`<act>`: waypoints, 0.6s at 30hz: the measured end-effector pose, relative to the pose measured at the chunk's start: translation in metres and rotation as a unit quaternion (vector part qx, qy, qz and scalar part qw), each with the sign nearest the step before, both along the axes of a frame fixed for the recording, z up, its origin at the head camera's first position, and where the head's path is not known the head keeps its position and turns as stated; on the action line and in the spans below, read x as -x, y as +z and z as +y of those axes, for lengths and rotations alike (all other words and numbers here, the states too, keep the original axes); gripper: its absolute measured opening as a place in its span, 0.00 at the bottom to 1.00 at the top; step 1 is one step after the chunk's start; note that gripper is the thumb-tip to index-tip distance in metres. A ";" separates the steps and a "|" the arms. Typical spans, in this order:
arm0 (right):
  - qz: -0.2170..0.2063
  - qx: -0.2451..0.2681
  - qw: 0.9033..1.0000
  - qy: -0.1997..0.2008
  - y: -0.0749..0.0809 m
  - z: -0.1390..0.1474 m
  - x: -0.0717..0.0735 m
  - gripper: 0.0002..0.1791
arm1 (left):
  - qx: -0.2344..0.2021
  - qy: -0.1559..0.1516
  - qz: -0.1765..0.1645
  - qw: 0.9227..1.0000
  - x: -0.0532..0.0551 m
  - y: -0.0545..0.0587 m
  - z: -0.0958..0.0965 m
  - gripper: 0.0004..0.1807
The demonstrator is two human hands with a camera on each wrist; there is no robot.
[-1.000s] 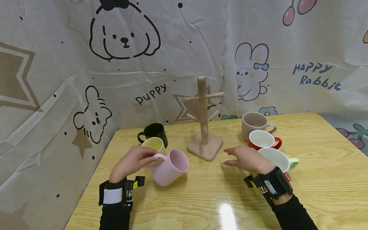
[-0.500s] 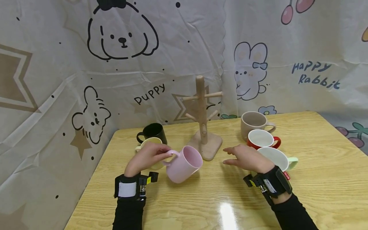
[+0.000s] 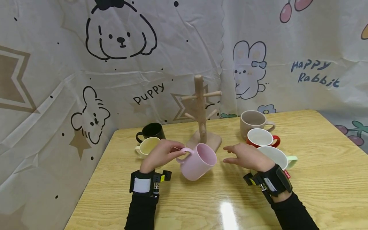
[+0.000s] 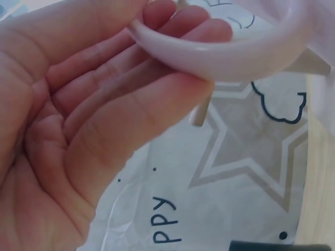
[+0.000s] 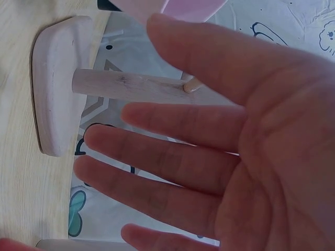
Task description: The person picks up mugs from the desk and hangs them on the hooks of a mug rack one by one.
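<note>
My left hand pinches the handle of a pink mug, which hangs tilted with its mouth toward the upper right. Close up in the left wrist view, thumb and fingers hold the pink handle. Behind the mug stands a wooden mug tree, its pegs bare and its base partly covered by the mug. My right hand hovers just right of the mug, holding nothing; its fingers are extended in the right wrist view. Beneath and beside it sits a pale green mug, partly hidden by the wrist.
At the left, a black mug stands behind a yellow mug, which my left hand partly hides. On the right, a red mug and a beige mug stand behind the green one. A printed cloth hangs behind the table.
My left hand has carried the pink mug rightward, from beside the yellow mug to in front of the mug tree. The right hand has stayed nearly still.
</note>
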State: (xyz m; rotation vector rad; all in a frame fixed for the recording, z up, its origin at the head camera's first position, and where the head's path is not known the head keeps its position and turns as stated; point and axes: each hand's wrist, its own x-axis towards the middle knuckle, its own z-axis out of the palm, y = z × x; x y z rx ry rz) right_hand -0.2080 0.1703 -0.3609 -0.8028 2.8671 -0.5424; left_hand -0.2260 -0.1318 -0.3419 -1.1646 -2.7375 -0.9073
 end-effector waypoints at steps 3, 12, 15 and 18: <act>-0.002 0.000 1.000 -0.006 0.000 0.000 -0.001 0.27 | -0.003 -0.008 -0.010 1.000 0.001 -0.002 0.005 0.09; -0.002 0.000 1.000 -0.011 0.002 0.000 -0.002 0.27 | 0.002 -0.014 -0.019 1.000 0.003 -0.007 0.008 0.09; 0.001 -0.002 1.000 -0.012 0.003 -0.001 -0.002 0.26 | -0.007 -0.019 -0.036 0.999 0.004 -0.009 0.008 0.10; 0.015 -0.010 1.000 -0.016 0.003 0.000 -0.003 0.26 | -0.023 -0.028 -0.067 0.997 0.006 -0.014 0.007 0.11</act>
